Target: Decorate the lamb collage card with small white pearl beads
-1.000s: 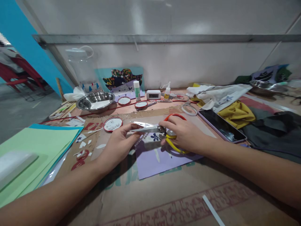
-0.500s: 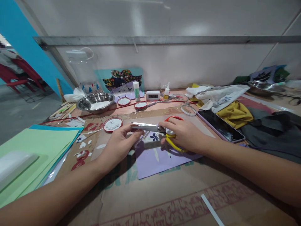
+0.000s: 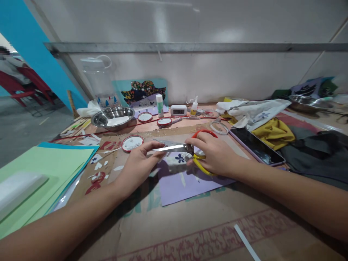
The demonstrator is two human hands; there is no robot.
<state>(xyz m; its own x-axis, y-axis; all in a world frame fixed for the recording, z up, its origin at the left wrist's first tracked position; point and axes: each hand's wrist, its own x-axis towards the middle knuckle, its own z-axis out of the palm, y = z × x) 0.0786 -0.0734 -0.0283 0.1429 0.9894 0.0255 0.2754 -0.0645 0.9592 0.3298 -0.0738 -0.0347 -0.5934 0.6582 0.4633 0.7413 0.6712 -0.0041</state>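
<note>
Scissors (image 3: 175,148) with one red and one yellow handle loop are in my right hand (image 3: 210,152), fingers through the loops. Their blades point left and stand slightly apart. At the blade tips is my left hand (image 3: 141,163), thumb and forefinger pinched together. A string of small clear beads (image 3: 162,156) appears to run from that pinch, though the fingers hide most of it. Below lies a purple paper sheet (image 3: 176,188) bearing a white fabric piece with a dark blue flower (image 3: 179,158).
A red-rimmed lid with beads (image 3: 132,143) lies beyond my left hand. Farther back stand a metal bowl (image 3: 112,118), a glue stick (image 3: 159,105), a digital clock (image 3: 178,110) and a small bottle (image 3: 194,106). A phone (image 3: 257,145) is right; green paper (image 3: 51,174) left.
The scissors have opened a little wider, with the red loop lifting away from the yellow one. Both hands stay in nearly the same place; the view has shifted slightly.
</note>
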